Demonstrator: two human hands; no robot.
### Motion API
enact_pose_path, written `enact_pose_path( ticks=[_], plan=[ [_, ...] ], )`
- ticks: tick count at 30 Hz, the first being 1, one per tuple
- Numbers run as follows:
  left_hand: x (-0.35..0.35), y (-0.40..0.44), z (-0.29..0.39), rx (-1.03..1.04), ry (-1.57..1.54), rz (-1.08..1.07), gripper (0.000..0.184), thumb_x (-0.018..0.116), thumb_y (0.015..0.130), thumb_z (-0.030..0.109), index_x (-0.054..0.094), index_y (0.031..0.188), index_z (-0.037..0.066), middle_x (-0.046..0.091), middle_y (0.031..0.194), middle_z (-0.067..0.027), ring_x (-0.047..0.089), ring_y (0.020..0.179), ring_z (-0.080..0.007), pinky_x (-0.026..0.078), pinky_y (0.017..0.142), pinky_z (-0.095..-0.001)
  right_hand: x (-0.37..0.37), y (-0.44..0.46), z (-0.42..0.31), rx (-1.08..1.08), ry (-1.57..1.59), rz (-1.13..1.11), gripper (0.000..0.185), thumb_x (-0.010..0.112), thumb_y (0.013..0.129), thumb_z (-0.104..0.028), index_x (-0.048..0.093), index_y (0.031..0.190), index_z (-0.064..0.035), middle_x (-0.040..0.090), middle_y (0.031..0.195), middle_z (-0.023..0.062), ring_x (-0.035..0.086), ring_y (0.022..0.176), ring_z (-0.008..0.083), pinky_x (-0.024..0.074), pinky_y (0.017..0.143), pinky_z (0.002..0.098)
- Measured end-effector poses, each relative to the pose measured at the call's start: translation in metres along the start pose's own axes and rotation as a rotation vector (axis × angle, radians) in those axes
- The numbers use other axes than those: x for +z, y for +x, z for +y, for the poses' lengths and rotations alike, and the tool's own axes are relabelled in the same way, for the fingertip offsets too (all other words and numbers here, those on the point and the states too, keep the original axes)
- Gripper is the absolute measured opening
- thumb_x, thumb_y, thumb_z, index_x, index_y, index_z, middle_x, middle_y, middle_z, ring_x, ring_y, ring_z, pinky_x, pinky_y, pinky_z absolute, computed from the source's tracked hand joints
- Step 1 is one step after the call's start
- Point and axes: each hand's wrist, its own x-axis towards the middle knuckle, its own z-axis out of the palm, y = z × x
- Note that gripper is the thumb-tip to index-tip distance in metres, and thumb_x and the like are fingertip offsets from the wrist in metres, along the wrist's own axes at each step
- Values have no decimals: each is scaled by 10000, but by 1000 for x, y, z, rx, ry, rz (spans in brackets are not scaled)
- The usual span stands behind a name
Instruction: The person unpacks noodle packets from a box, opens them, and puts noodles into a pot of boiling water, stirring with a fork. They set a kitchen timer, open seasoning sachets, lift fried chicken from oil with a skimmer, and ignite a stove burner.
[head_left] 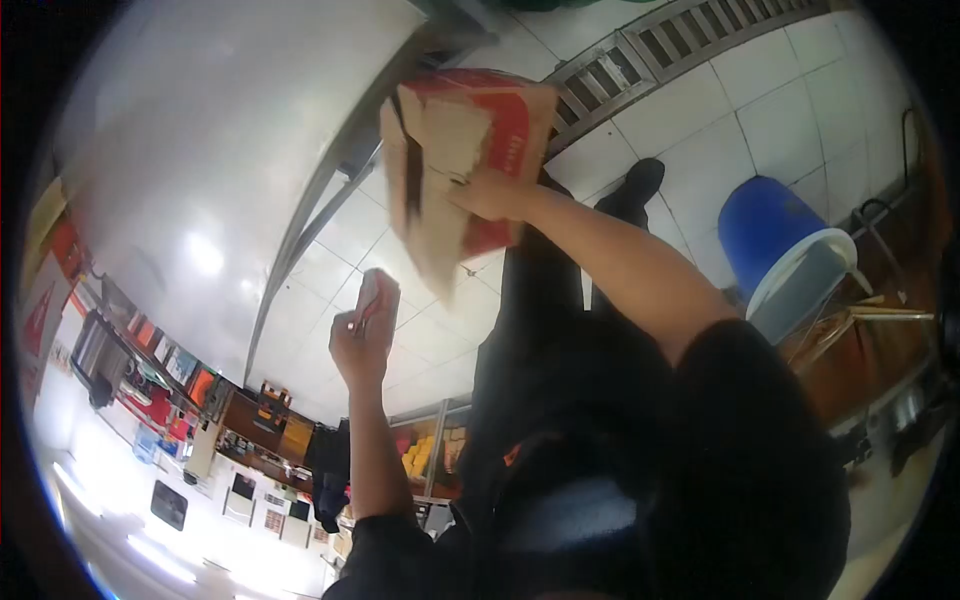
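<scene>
Two clamped: left grip [359,348] on reddish object [379,298], right grip [488,196] on cardboard box [453,138].

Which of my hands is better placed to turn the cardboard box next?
Probably your right hand: it holds the cardboard box, while your left hand, apart from the box, holds a small red-and-grey item.

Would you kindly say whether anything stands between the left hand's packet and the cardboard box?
Nothing visible does: only tiled floor shows between the packet in the left hand and the cardboard box in the right hand.
</scene>
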Motion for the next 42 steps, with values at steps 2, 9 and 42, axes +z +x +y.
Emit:
enact_pose_path(
  ticks=[2,9,42],
  plan=[
    [-17,-3,-20,-174,-37,1,310,727,748,241,569,795,-21,618,789,-149,588,703,-197,482,654,-327,29,77,13,-1,368,116,468,590,860,-347,579,1182,-7,653,981,231,652,878,374,511,824,409],
    [-7,-16,-61,-151,-350,30,313,635,880,284,518,872,-6,539,804,-84,516,691,-189,448,633,-338,51,157,-18,-145,382,448,653,673,808,-295,414,1355,-49,483,1341,188,460,1249,303,383,1044,383],
    [-4,-24,-14,-83,-420,-241,201,600,880,147,492,963,0,539,889,-43,511,799,-106,450,677,-245,72,102,18,91,596,294,1112,807,617,-539,291,1438,5,441,1373,269,461,1259,349,373,1050,386]
  ],
)
